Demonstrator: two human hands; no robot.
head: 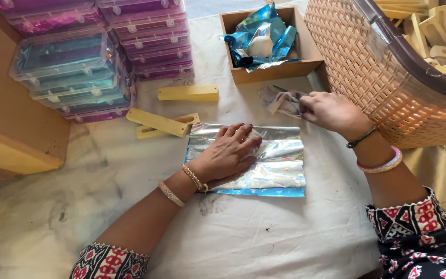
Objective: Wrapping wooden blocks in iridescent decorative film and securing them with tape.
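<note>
Left hand (pixel 228 152) lies flat, fingers spread wide, pressing silver foil sheet (pixel 269 165) at surface centre. Right hand (pixel 329 111) fingers pinch grey cloth (pixel 281 101) beside open cardboard box (pixel 305 49).

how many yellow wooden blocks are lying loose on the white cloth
3: one yellow block lies alone near the cardboard box; two crossed blocks lie left of the foil sheet. More fill the basket.

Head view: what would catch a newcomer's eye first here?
The shiny holographic foil sheet at centre, pressed flat under the left hand. Just beyond it, the right hand grips a crumpled grey cloth. Stacked clear plastic boxes of coloured foil fill the upper left.
</note>
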